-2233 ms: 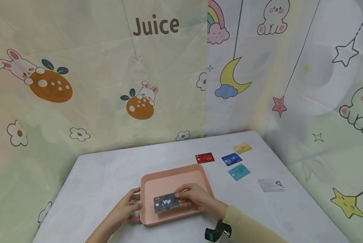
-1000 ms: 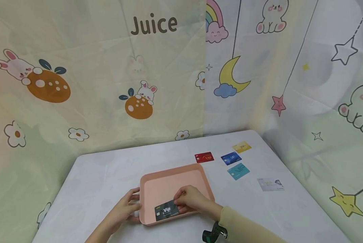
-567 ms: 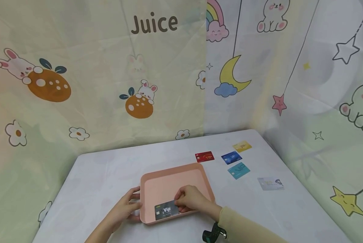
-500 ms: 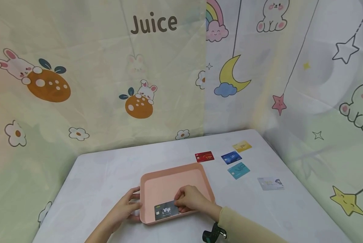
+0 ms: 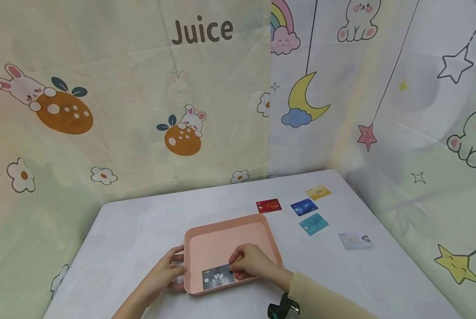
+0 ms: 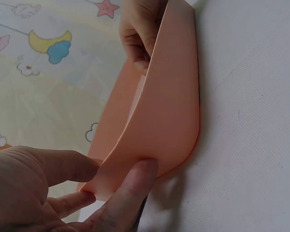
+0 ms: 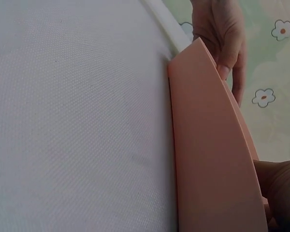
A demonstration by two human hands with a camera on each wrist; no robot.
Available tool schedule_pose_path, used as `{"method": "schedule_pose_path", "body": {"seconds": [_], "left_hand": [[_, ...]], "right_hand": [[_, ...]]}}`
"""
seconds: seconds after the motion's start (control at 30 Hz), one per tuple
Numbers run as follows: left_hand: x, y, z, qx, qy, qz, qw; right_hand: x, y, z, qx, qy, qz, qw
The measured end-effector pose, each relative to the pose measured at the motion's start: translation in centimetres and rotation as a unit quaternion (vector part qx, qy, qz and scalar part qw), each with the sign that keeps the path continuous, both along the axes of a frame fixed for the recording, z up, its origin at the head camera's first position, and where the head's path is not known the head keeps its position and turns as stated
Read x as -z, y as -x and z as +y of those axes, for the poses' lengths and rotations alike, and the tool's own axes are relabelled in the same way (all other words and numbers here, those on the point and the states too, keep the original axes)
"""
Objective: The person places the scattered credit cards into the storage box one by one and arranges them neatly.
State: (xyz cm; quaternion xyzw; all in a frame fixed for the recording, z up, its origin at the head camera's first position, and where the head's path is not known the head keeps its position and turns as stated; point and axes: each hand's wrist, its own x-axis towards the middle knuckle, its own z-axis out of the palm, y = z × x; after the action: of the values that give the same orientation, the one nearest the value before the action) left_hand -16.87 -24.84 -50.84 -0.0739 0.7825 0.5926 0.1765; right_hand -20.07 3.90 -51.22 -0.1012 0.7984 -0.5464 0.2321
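Observation:
A dark grey bank-style card [image 5: 217, 277] printed "Vip" lies inside the pink tray [image 5: 222, 227], along its front wall. My right hand [image 5: 253, 262] pinches the card's right end between thumb and fingers, which cover that end. At the tray's left side my left hand [image 5: 160, 271] rests with spread fingers against the outer wall. The left wrist view shows fingertips of the left hand [image 6: 106, 193] touching the pink wall and rim. In the right wrist view the tray wall [image 7: 212, 140] hides the card, and only part of the right hand [image 7: 282, 191] shows.
Beyond the tray lie a red card [image 5: 268, 206], a blue card [image 5: 303, 207], a yellow card [image 5: 318, 192] and a teal card [image 5: 314, 224]. A silver-white card [image 5: 356, 242] lies farther right. Printed curtains [image 5: 134, 110] stand behind the white table [image 5: 142, 221].
My right hand has brought the dark card down from above the tray's middle to its front wall. Over the last second it has hardly moved. The left hand stays at the tray.

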Motion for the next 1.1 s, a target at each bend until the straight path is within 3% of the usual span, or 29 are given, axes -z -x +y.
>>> {"method": "schedule_pose_path", "body": {"seconds": [0.5, 0.73, 1.1], "left_hand": [[0.1, 0.2, 0.3, -0.015, 0.012, -0.005, 0.9998], [0.1, 0.2, 0.3, -0.013, 0.009, -0.006, 0.9999], [0.0, 0.1, 0.1, -0.003, 0.006, -0.004, 1.0000]], "right_hand": [[0.3, 0.3, 0.4, 0.005, -0.019, 0.028, 0.999], [-0.6, 0.4, 1.0, 0.000, -0.063, 0.078, 0.995], [-1.2, 0.9, 2.3, 0.004, -0.057, 0.085, 0.995]]}}
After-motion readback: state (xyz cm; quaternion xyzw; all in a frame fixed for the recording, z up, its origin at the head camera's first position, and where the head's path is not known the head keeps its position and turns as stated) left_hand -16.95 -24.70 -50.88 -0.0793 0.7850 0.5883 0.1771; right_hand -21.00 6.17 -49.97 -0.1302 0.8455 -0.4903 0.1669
